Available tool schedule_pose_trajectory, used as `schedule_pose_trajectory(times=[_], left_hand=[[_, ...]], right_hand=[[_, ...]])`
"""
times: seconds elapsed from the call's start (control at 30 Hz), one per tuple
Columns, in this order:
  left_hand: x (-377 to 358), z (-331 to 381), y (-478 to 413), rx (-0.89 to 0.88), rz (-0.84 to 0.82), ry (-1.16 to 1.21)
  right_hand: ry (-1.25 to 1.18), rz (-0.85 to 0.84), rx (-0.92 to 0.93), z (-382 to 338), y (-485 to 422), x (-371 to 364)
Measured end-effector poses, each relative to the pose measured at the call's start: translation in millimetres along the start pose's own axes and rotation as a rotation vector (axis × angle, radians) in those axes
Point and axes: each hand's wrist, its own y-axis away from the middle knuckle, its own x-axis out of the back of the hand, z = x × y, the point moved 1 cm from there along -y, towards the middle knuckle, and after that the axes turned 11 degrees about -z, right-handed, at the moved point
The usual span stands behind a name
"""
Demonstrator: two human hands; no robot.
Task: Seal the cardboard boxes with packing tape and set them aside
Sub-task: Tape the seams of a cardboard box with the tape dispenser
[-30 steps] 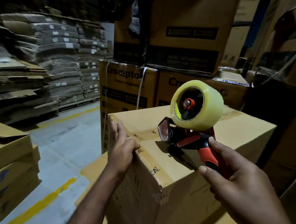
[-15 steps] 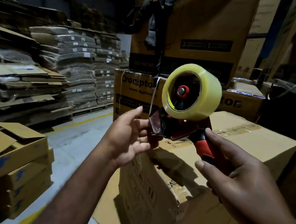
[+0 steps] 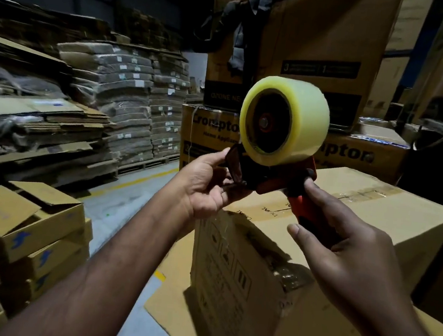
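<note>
A red tape dispenser carrying a thick roll of clear tape is held up in the air above a large closed cardboard box. My right hand grips the dispenser's red handle from the right. My left hand is at the dispenser's front end, with thumb and fingers pinching at the blade guard; a thin strand of tape hangs below it. The box top carries a strip of tape along its seam.
Open small boxes are stacked at the lower left. Pallets of flattened cardboard fill the left background. Tall printed cartons stand right behind the box. A grey floor with a yellow line runs between them.
My left hand left the box edge and rose to the dispenser's front. The dispenser was lifted higher above the box.
</note>
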Motion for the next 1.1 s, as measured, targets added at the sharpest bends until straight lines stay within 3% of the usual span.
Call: schedule_pose_trajectory(times=[0.43,0.7,0.87,1.1], left_hand=[[27.2,30.1,-6.4,0.169,0.105,-0.446],[42.0,56.6,-35.1,0.008,0.144,-0.816],[60.5,52.3,-61.2,-0.097,0.324,-1.046],[82.6,49.7,-86.4,-0.177,0.434,-1.272]], right_hand=[[0.018,0.009,0.073,3.4,-16.1,-18.7],[0.137,-0.117,-0.041,8.9,-49.0,-36.2],[0.120,-0.234,-0.213,23.7,-71.5,-51.8],[0.139,-0.257,-0.257,30.9,-77.7,-67.2]])
